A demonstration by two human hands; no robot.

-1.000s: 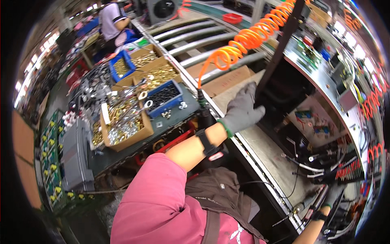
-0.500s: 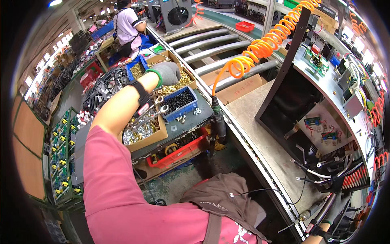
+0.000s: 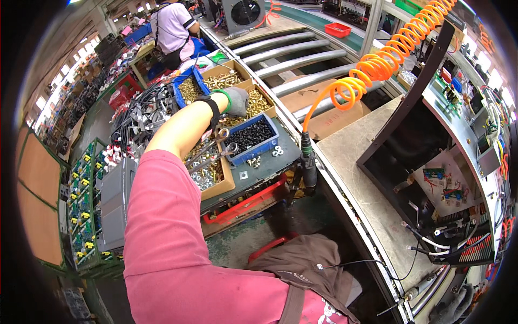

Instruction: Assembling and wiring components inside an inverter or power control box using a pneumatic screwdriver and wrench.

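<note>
My left hand [image 3: 237, 102], in a grey glove with a green cuff, reaches into a cardboard bin of brass-coloured bolts [image 3: 260, 101]. Its fingers point down and are hidden from me. Just below it stands a blue bin of black screws [image 3: 251, 135]. Two wrenches [image 3: 218, 141] lie across a cardboard box of silver and brass hardware [image 3: 229, 181], partly under my left forearm. At the lower right rim, my right hand [image 3: 457, 306], also in a grey glove, is dim and low beside the black metal cabinet [image 3: 399, 140]; its fingers are not clear.
A black power screwdriver [image 3: 308, 170] hangs from an orange coiled hose [image 3: 377, 67] beside the bench. Metal rollers [image 3: 302, 67] run beyond the bins. Lugged cables [image 3: 426, 237] stick out of the cabinet. A red tray [image 3: 248, 202] sits beneath the bench, and another person [image 3: 174, 27] works at the far left.
The view has shifted, so the bench and cabinet appear farther right. My left hand remains over the brass bolts, its fingers less visible. My right hand has moved lower, toward the picture's bottom edge.
</note>
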